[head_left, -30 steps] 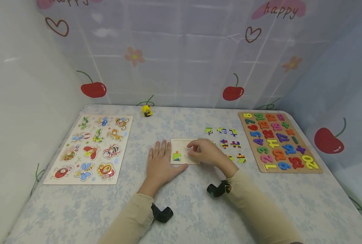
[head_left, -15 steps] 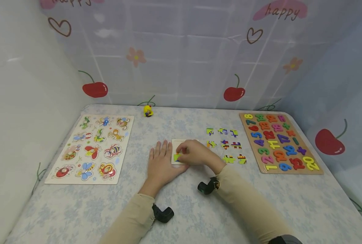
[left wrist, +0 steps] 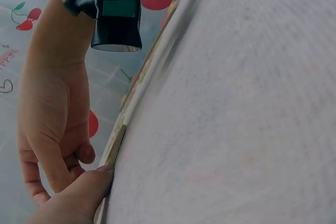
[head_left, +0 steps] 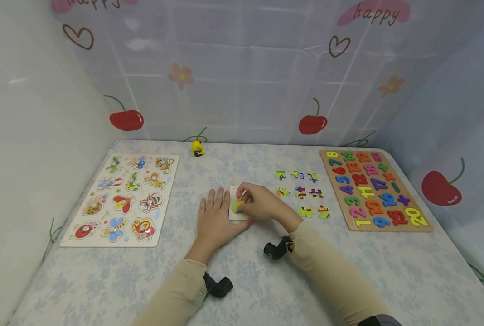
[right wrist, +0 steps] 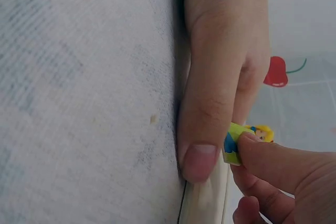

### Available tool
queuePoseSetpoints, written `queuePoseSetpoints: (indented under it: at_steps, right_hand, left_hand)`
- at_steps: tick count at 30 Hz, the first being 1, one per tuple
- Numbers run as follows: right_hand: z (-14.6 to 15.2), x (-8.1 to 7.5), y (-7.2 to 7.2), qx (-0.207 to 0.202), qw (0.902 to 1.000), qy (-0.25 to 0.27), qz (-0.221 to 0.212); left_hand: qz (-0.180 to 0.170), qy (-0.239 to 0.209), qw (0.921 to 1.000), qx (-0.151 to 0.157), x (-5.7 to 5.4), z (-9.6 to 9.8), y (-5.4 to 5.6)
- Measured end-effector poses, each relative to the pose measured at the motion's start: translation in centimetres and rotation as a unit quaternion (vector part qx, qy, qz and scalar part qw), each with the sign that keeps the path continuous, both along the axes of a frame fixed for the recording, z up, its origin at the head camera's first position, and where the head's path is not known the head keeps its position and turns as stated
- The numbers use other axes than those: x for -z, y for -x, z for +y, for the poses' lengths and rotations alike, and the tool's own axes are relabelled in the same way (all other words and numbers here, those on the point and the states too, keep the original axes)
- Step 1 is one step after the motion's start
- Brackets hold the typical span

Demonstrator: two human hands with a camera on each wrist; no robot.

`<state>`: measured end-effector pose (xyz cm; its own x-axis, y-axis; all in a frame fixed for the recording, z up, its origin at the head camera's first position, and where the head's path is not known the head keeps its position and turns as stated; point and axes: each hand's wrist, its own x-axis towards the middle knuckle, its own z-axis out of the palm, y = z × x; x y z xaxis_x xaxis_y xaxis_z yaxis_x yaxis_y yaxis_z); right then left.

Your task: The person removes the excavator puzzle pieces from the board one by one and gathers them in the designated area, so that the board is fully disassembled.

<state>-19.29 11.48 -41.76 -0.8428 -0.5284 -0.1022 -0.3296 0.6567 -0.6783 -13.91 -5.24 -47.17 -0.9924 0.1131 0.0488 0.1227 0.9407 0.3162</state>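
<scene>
My left hand lies flat at the left side of a small pale wooden puzzle board, fingers straight. Its thumb touches the board's near edge. Over the board, my right hand pinches a green and blue jigsaw piece between thumb and fingertips. In the right wrist view that piece stands tilted up from the board. Most of the board is hidden behind the right hand. Several loose jigsaw pieces lie in rows to the right of it.
At the left lies an insect puzzle board, and at the right a number puzzle board with coloured numerals. A small yellow-haired figurine stands near the table's back edge. Patterned cloth hangs behind.
My right hand has moved left across the small board to the green and blue piece, which it now pinches and tilts. My left hand stays in place.
</scene>
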Motion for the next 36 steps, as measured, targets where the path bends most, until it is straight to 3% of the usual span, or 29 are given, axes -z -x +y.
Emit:
queuePoseSetpoints:
  at_steps: [7, 19, 27, 36]
  right_hand:
    - [3.0, -0.7, -0.6, 0.032, 0.9993, 0.019, 0.005]
    - [9.3, -0.6, -2.0, 0.095, 0.9953, -0.015, -0.012]
    - [10.2, 0.2, -2.2, 0.12, 0.9913, -0.054, -0.006]
    - [9.9, 0.6, -2.5, 0.14, 0.9827, -0.108, 0.055]
  left_hand:
    - [-0.009, -0.004, 0.9999, -0.003, 0.2, -0.1, 0.0]
    - [-0.006, -0.004, 1.0, -0.004, 0.2, -0.1, -0.1]
    - [0.006, -0.005, 0.9999, -0.007, 0.1, -0.2, -0.2]
    - [0.003, -0.004, 1.0, -0.005, 0.0, -0.1, -0.1]
